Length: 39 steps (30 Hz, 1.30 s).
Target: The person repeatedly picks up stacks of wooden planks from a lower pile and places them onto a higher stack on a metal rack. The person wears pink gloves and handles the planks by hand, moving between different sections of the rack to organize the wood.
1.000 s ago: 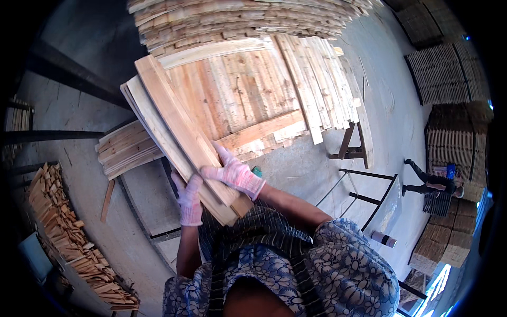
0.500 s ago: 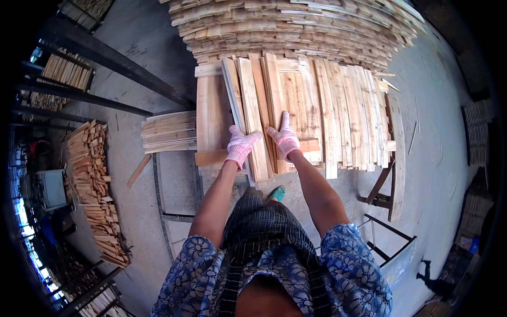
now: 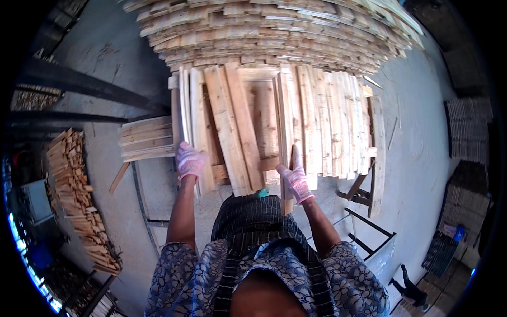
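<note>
Pale, rough-sawn wooden planks (image 3: 248, 127) lie side by side on the desk, a dark metal frame (image 3: 364, 222) whose bars show below and to the right; their near ends point toward the person, and their far ends run under a tall heap of stacked boards (image 3: 274, 31). Some planks are tilted up on edge, others lie flat, and two broader ones cross the middle at a slight slant; the grain is light with brownish streaks. The left hand (image 3: 190, 161), in a pink-and-white glove, is curled closed around the near end of a thin plank on edge (image 3: 186, 111) at the left of the row; the right hand (image 3: 296, 179), gloved the same, is half open, fingers straight up along the face of an upright plank (image 3: 285, 121) and thumb pressed to its side, so it clasps that board near its lower end. A short stack of boards (image 3: 145, 140) sits just left of the row; a longer pile of small wood pieces (image 3: 79, 201) lies farther left on the grey concrete floor (image 3: 422, 132).
</note>
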Available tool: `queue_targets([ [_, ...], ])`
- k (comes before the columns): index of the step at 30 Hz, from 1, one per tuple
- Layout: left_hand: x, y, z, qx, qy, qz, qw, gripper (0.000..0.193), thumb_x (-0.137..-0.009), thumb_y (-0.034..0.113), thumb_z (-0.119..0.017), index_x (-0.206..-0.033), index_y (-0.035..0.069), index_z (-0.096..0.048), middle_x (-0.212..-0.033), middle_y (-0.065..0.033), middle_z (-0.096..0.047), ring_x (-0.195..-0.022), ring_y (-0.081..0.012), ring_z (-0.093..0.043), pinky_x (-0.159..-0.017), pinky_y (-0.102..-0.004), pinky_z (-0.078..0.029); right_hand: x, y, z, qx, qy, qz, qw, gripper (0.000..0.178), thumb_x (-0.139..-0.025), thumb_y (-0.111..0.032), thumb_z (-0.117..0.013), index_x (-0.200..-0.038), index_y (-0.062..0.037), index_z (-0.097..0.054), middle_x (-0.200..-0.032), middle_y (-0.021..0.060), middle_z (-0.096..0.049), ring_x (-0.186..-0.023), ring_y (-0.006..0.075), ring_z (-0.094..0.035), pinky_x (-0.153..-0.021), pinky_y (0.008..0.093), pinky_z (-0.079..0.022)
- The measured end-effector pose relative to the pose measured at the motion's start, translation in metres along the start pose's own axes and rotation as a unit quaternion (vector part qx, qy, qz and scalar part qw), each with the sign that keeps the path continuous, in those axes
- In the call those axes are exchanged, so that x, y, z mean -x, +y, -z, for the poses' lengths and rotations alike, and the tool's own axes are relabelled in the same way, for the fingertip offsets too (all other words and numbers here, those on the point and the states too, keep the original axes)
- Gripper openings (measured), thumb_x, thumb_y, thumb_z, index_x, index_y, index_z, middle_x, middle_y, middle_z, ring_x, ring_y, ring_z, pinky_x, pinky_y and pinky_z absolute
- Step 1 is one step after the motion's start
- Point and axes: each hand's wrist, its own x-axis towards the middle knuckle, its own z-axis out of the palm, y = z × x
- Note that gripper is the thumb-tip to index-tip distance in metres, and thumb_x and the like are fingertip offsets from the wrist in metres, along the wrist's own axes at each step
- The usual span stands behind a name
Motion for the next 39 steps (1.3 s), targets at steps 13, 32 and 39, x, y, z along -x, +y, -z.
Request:
queue_targets([
  [13, -0.028, -0.069, 0.002, 0.384, -0.038, -0.015, 0.923, 0.077, -0.074, 0.016, -0.078, -0.139, -0.003, -0.04, -0.12, -0.0202, -0.063, -0.107, -0.0319, -0.064, -0.095, -0.0393, -0.052, -0.013, 0.039, 0.274, 0.248, 0.22, -0.066, 0.941, 0.093, -0.083, -0.026, -0.075, -0.16, -0.0118, -0.024, -0.145, 0.0278, -0.047, -0.131, 0.0399, -0.052, -0.109, 0.0427, -0.042],
  [32, 0.147, 0.255, -0.11, 0.119, 0.043, 0.095, 0.987, 0.07, -0.079, 0.033, -0.074, -0.13, 0.002, -0.038, -0.131, -0.0263, -0.056, -0.114, -0.045, -0.061, -0.096, -0.0492, -0.05, -0.151, 0.12, 0.393, 0.428, 0.095, 0.019, 0.899, 0.068, -0.089, -0.031, -0.07, -0.151, -0.0284, -0.043, -0.127, 0.0241, -0.054, -0.115, 0.0423, -0.057, -0.097, 0.0512, -0.046],
  [39, 0.151, 0.254, -0.06, 0.23, -0.117, 0.089, 0.962, 0.08, -0.078, 0.036, -0.079, -0.135, 0.002, -0.036, -0.128, -0.0241, -0.063, -0.119, -0.0356, -0.062, -0.097, -0.0424, -0.05, -0.083, 0.045, 0.247, -0.113, -0.061, 0.076, 0.989, 0.07, -0.096, -0.009, -0.062, -0.158, -0.0052, -0.028, -0.155, 0.0186, -0.039, -0.134, 0.0287, -0.049, -0.11, 0.0384, -0.044],
])
